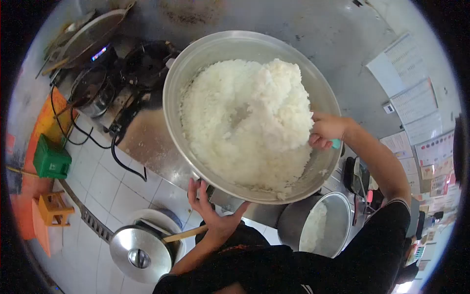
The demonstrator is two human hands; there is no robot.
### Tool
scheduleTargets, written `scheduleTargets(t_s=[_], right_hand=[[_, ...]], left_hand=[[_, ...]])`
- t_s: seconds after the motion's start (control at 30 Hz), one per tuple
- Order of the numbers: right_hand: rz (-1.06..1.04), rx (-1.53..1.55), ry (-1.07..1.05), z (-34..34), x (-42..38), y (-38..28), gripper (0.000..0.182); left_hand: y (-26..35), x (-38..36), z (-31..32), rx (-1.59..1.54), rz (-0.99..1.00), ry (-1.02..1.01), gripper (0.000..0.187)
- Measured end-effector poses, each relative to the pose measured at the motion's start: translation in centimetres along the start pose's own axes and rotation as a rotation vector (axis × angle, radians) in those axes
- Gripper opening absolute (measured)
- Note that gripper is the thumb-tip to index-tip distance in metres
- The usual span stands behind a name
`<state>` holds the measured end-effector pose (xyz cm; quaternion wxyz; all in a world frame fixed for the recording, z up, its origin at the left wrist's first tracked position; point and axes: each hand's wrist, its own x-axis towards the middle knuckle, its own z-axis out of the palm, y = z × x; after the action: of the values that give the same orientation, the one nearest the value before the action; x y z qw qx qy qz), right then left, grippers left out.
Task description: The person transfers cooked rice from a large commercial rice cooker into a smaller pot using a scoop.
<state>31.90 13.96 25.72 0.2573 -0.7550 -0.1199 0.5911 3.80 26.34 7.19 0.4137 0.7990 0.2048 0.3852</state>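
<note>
- Room: a kitchen with a white tiled floor (100,159) and a grey wall (323,29).
- Far left: a green bin (51,159) stands near a small wooden stool (55,209); a wok (93,36) lies above them in the view.
- Lower left: a round metal lid (128,245) with a central knob.
- Left of centre: a steel tabletop (154,139), partly covered by the basin.
- Centre, below: the left hand (218,220), fingers spread, at the basin's near rim; whether it bears weight cannot be told.
- Centre: a wide metal basin (235,44) containing white rice (220,117), heaped highest toward the right.
- Lower right: a deep pot (291,223), tilted in view, with more rice inside.
- Right: the right hand (325,132), curled around a teal handle (336,143) beside the heap.
- Far right: printed sheets (413,103) on the wall.
</note>
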Motion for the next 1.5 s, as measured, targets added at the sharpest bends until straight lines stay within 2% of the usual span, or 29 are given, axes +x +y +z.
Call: scheduleTargets(t_s=[0.03,0.07,0.1,0.17,0.3,0.37,0.4,0.47,0.5,0.57,0.6,0.67,0.7,0.77,0.8,0.87,0.9,0.97,1.0,1.07,1.13,1.2,1.27,1.3,1.37,1.43,1.5], right_hand=[[0.010,0.110,0.010,1.0,-0.9,0.4,0.020],[0.020,0.221,0.017,1.9,-1.6,0.9,0.023],[0.010,0.228,0.027,2.5,-2.1,1.4,0.023],[0.061,0.405,-0.037,3.8,-2.9,2.6,0.025],[-0.005,0.549,-0.003,5.3,-4.9,3.9,0.027],[-0.029,0.602,0.004,5.7,-5.6,4.3,0.026],[-0.046,0.658,0.006,5.8,-5.8,4.4,0.025],[-0.058,0.697,-0.002,5.8,-5.8,4.9,0.024],[-0.059,0.736,-0.013,5.8,-5.7,5.1,0.023],[-0.080,0.777,-0.029,5.9,-5.3,5.6,0.023],[-0.097,0.819,-0.043,5.9,-5.2,5.9,0.023],[-0.114,0.852,-0.059,5.7,-4.9,6.4,0.023],[-0.131,0.882,-0.068,5.5,-4.9,6.6,0.024],[-0.158,0.894,-0.046,5.4,-5.3,6.7,0.023],[-0.181,0.901,-0.025,5.4,-5.6,6.7,0.023],[-0.188,0.904,-0.016,5.3,-6.0,6.8,0.023],[-0.190,0.889,-0.004,5.4,-6.3,6.9,0.023],[-0.199,0.880,0.027,5.5,-7.0,7.5,0.023],[-0.231,0.881,0.017,5.6,-7.4,7.8,0.023],[-0.261,0.881,0.003,6.1,-8.9,8.3,0.024],[-0.307,0.821,0.106,7.2,-11.9,8.8,0.025],[-0.338,0.871,0.103,8.3,-15.1,10.4,0.023],[-0.341,0.942,0.109,10.0,-17.8,13.4,0.022],[-0.364,0.989,0.202,11.3,-19.0,15.4,0.020],[-0.432,1.150,0.373,14.4,-20.6,20.4,0.018],[-0.411,0.976,0.765,17.9,-20.3,25.7,0.019],[-0.246,0.620,1.190,20.3,-17.8,32.7,0.024]], left_hand=[[0.2,-0.5,0.1,0.002,-0.013,0.042,0.107],[0.2,-1.0,0.4,-0.003,0.017,0.088,0.095],[0.3,-1.5,0.5,-0.007,0.031,0.085,0.095],[0.7,-2.4,0.7,-0.037,0.100,0.165,0.082],[1.5,-3.8,1.1,-0.157,0.162,0.182,0.070],[2.1,-4.2,1.2,-0.208,0.218,0.184,0.052],[2.0,-4.2,1.1,-0.209,0.228,0.187,0.052],[1.5,-4.5,1.0,-0.457,0.376,-0.107,0.037],[1.7,-4.6,1.1,-0.455,0.379,-0.108,0.037],[2.3,-4.8,1.4,-0.530,0.464,-0.336,0.027],[2.5,-5.0,1.7,-0.525,0.466,-0.337,0.027],[2.8,-5.5,2.1,-0.740,0.158,-0.737,0.031],[3.6,-5.7,2.2,-0.736,0.161,-0.743,0.031],[5.6,-5.9,2.1,-1.086,-0.373,-0.811,0.029],[5.7,-5.6,2.1,-1.079,-0.373,-0.822,0.029],[6.0,-4.9,2.1,-1.036,-0.036,-0.807,0.035],[6.4,-4.9,2.2,-1.034,-0.037,-0.819,0.035],[7.5,-5.0,3.0,-1.144,-0.033,-0.525,0.045],[8.3,-4.6,3.4,-1.145,-0.032,-0.526,0.045],[10.9,-3.4,4.4,-1.031,0.033,-0.016,0.061],[13.9,-1.9,5.2,-1.041,0.060,0.046,0.067],[16.5,-0.9,5.9,-1.058,0.066,0.094,0.074],[18.3,-1.2,6.8,-1.346,-0.059,-0.129,0.074],[18.9,-1.7,7.4,-1.348,-0.105,-0.149,0.074],[20.1,-4.0,8.6,-1.503,-0.228,-0.410,0.070],[20.7,-7.3,9.5,-1.438,-0.402,-0.420,0.073],[16.4,-11.2,11.8,-1.171,0.020,-0.271,0.073]])
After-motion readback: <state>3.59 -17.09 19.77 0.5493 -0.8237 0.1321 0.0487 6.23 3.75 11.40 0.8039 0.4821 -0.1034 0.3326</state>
